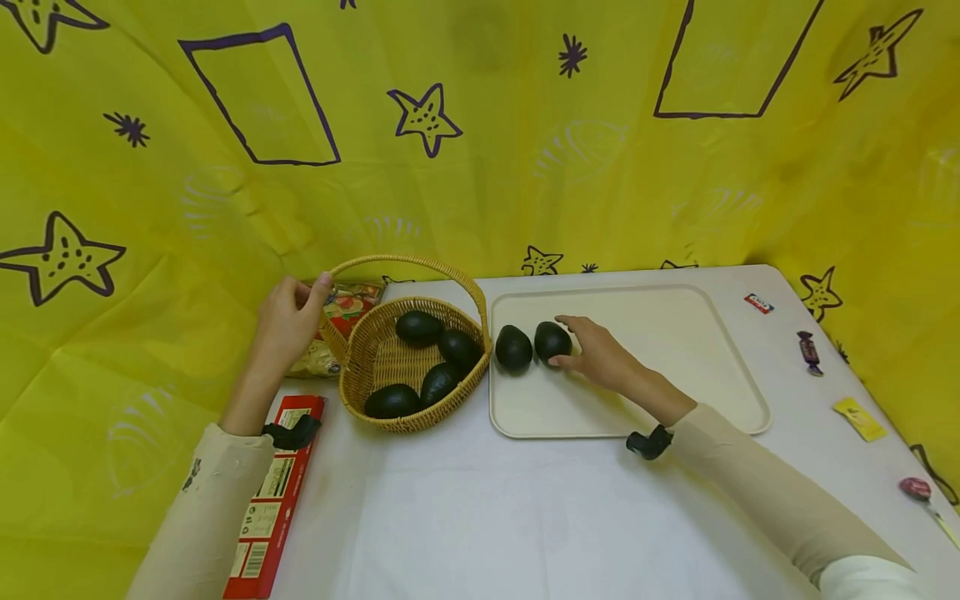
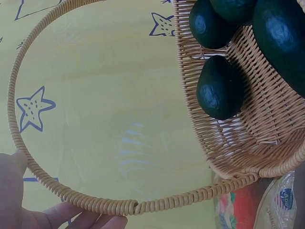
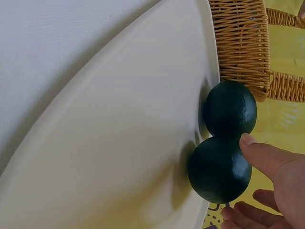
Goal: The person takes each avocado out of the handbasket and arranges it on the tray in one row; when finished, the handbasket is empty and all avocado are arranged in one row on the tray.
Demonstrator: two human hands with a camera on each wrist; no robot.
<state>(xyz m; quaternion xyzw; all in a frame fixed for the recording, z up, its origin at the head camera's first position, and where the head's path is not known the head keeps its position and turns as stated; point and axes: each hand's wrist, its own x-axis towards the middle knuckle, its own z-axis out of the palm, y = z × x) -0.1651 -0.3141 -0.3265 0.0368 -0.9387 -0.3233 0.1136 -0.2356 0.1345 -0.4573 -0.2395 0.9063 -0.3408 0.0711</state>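
My left hand [image 1: 288, 321] holds the arched handle [image 2: 128, 206] of a wicker basket [image 1: 360, 367] at its left side. Several dark green avocados [image 1: 420, 327] lie inside the basket. To its right, two more avocados sit side by side at the left end of a cream tray [image 1: 637, 400]. The right hand [image 1: 600, 354] spans the right-hand avocado [image 3: 220, 169], thumb on one side and fingers on the other. Against it, the left-hand avocado [image 3: 230, 109] appears close or touching in the right wrist view.
A red box [image 1: 273, 508] lies at the table's left edge. Behind the basket are colourful packets [image 1: 348, 304]. Along the right edge lie small wrapped sweets [image 1: 808, 353], a yellow packet [image 1: 858, 418] and a lollipop [image 1: 915, 489]. A yellow patterned cloth [image 1: 480, 192] hangs behind.
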